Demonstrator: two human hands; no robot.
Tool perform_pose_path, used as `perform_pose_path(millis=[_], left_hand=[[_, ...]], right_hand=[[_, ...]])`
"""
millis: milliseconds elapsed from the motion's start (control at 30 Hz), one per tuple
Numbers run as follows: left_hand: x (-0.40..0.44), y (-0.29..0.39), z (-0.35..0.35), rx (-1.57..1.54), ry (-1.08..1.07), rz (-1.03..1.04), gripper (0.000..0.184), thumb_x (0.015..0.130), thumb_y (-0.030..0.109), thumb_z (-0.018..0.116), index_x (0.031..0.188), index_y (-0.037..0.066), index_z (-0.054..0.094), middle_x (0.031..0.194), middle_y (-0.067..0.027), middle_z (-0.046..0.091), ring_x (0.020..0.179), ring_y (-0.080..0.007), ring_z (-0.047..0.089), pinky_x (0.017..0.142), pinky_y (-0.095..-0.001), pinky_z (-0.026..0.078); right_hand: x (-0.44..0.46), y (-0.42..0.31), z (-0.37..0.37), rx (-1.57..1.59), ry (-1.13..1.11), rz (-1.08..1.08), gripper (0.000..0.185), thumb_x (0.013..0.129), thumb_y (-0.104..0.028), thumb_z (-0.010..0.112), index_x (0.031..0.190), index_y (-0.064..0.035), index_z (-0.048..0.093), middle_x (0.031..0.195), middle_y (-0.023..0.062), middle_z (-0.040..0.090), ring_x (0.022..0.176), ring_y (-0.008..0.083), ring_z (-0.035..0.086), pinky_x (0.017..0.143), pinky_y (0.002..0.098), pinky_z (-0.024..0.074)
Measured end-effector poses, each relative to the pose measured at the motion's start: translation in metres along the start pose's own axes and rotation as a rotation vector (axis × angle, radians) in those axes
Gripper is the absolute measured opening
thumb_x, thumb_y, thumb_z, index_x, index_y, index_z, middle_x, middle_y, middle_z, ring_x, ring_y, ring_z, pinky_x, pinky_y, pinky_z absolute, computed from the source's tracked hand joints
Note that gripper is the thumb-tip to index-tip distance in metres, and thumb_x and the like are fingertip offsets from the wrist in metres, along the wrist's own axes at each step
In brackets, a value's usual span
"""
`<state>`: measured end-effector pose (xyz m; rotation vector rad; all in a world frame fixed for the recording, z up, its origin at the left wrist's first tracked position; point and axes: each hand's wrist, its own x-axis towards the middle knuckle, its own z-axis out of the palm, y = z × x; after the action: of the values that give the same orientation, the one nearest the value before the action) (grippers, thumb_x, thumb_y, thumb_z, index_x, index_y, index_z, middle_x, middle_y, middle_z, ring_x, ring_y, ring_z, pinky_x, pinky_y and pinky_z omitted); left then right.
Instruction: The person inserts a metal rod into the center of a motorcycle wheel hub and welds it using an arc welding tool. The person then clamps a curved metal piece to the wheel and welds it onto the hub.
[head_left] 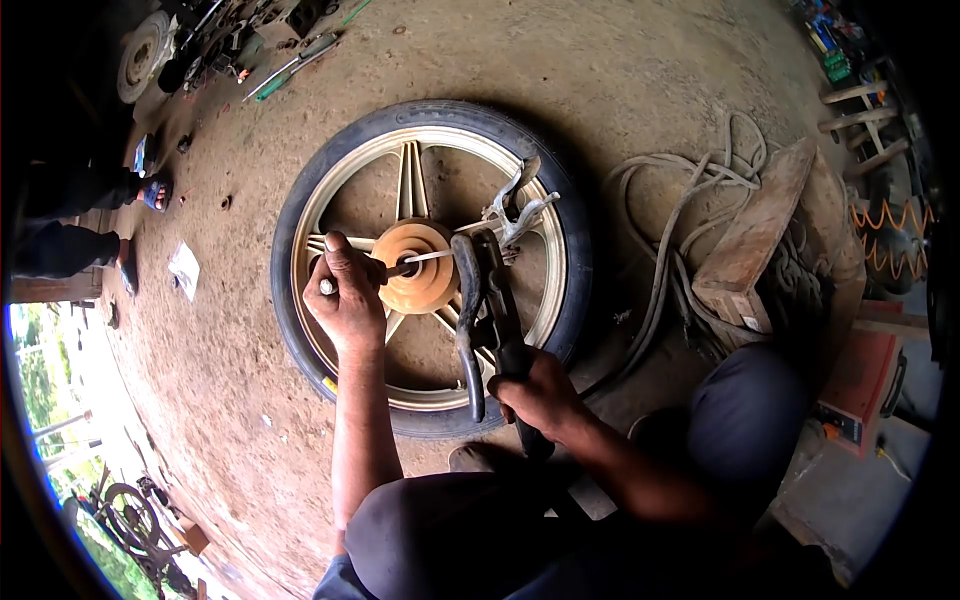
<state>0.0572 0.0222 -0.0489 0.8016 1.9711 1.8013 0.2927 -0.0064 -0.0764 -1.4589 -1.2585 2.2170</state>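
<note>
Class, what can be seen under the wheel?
Brown floor shows between the spokes of the wheel; whatever lies beneath its tire and hub is covered and cannot be seen.

Dark trousers (430,530), blue shirt (342,582), possibly a ring (327,286).

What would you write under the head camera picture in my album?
Wheel on bare ground: left hand with slim tool at hub, right hand gripping dark tool.

Workshop interior: brown, stained floor (230,350), center; bright daylight opening (40,380), lower left; wooden stand (870,125), upper right; dark edges.
</note>
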Motion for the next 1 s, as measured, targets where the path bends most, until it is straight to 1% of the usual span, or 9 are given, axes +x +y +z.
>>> perform_pose_path(millis=[200,267,300,367,500,767,867,967,1000], left_hand=[[0.001,-0.002,-0.002,-0.027,-0.012,-0.004,0.058,0.108,0.047,0.051,0.067,0.007,0.046,0.058,-0.0011,0.047,0.051,-0.0107,0.043,0.052,-0.0294,0.04],[0.002,-0.005,-0.005,-0.044,-0.023,-0.019,0.061,0.107,0.048,0.054,0.066,0.002,0.056,0.056,-0.0036,0.056,0.051,-0.011,0.052,0.052,-0.0278,0.043],[0.0,0.004,-0.002,0.119,0.062,0.024,0.061,0.107,0.048,0.054,0.067,0.002,0.056,0.057,-0.0031,0.057,0.052,-0.0108,0.052,0.052,-0.0282,0.042],[-0.001,0.009,0.001,0.069,0.077,-0.034,0.061,0.107,0.048,0.054,0.066,0.003,0.055,0.057,-0.0022,0.055,0.052,-0.0107,0.05,0.052,-0.0288,0.042],[0.0,-0.002,-0.001,-0.055,-0.009,-0.016,0.06,0.106,0.05,0.054,0.064,0.009,0.045,0.058,0.0007,0.045,0.052,-0.009,0.042,0.053,-0.0276,0.039],[0.0,-0.002,-0.001,-0.047,-0.002,-0.008,0.059,0.107,0.049,0.052,0.067,0.007,0.046,0.057,-0.0007,0.045,0.052,-0.0103,0.043,0.052,-0.0281,0.038],[0.0,-0.002,-0.001,-0.033,-0.001,0.002,0.058,0.108,0.049,0.052,0.067,0.008,0.046,0.058,-0.0006,0.046,0.051,-0.01,0.044,0.051,-0.0274,0.037],[-0.001,-0.002,0.0,-0.058,-0.008,-0.002,0.058,0.108,0.048,0.052,0.068,0.007,0.046,0.058,-0.0007,0.047,0.051,-0.0096,0.044,0.051,-0.027,0.037],[-0.001,-0.001,0.0,-0.041,-0.007,-0.003,0.058,0.108,0.049,0.052,0.068,0.007,0.047,0.058,-0.0006,0.048,0.051,-0.0089,0.043,0.051,-0.0266,0.036]], right_hand=[[0.0,-0.003,0.001,0.092,-0.02,0.008,0.012,0.08,-0.011,0.065,0.078,-0.0004,0.061,0.055,0.0042,0.058,0.048,0.015,0.055,0.048,0.0344,0.0438],[0.0,-0.004,0.002,0.085,-0.008,0.026,0.012,0.08,-0.012,0.064,0.079,0.0,0.061,0.056,0.0038,0.058,0.048,0.015,0.055,0.048,0.034,0.0444],[-0.003,-0.009,0.004,0.022,0.041,0.016,0.016,0.078,-0.015,0.067,0.08,0.0,0.06,0.056,0.0054,0.056,0.05,0.0166,0.055,0.049,0.0364,0.0439],[0.001,-0.005,-0.004,-0.247,0.033,-0.2,0.022,0.075,-0.019,0.069,0.081,-0.0003,0.059,0.057,0.0076,0.054,0.053,0.0187,0.054,0.051,0.0395,0.043],[-0.001,-0.007,-0.003,-0.359,0.092,-0.241,0.026,0.072,-0.021,0.07,0.081,-0.0009,0.058,0.058,0.0097,0.053,0.054,0.0206,0.052,0.053,0.0424,0.0419],[-0.01,-0.028,-0.004,0.667,-0.074,0.299,0.01,0.082,-0.012,0.065,0.084,-0.0037,0.059,0.069,0.007,0.059,0.052,0.017,0.055,0.05,0.0328,0.0476],[-0.006,-0.03,0.002,0.287,-0.03,0.263,0.011,0.081,-0.013,0.065,0.084,-0.0034,0.059,0.064,0.0047,0.058,0.052,0.0161,0.056,0.05,0.0325,0.0481],[-0.001,-0.014,-0.01,-0.613,0.064,-0.271,0.023,0.076,-0.016,0.072,0.088,0.0007,0.06,0.065,0.018,0.065,0.06,0.0364,0.067,0.058,0.0456,0.0537],[-0.007,-0.019,-0.005,-0.548,0.14,-0.318,0.028,0.074,-0.021,0.074,0.084,0.0014,0.061,0.069,0.0237,0.065,0.067,0.0437,0.067,0.064,0.0501,0.054]])
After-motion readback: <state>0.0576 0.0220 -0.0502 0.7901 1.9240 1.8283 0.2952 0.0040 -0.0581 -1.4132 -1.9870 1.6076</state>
